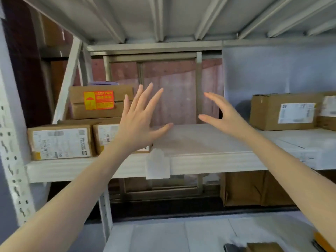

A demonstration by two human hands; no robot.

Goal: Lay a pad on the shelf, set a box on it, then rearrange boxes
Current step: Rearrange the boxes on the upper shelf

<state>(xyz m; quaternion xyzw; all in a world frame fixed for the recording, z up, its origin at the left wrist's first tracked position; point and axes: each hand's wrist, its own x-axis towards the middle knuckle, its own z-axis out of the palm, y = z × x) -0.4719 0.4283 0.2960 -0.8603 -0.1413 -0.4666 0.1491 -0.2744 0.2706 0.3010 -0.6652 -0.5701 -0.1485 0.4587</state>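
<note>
A white pad lies flat on the middle shelf. My left hand hovers over its left edge, fingers spread, holding nothing. My right hand is raised above the pad's middle, fingers apart and empty. On the shelf's left stand two labelled cardboard boxes, the second partly hidden behind my left hand. A box with an orange sticker is stacked on top of them. At the right sits another labelled box.
A further box shows at the far right edge. The white upright post frames the left side. Below the shelf stands a large open carton. A lower surface with a small box lies at the bottom.
</note>
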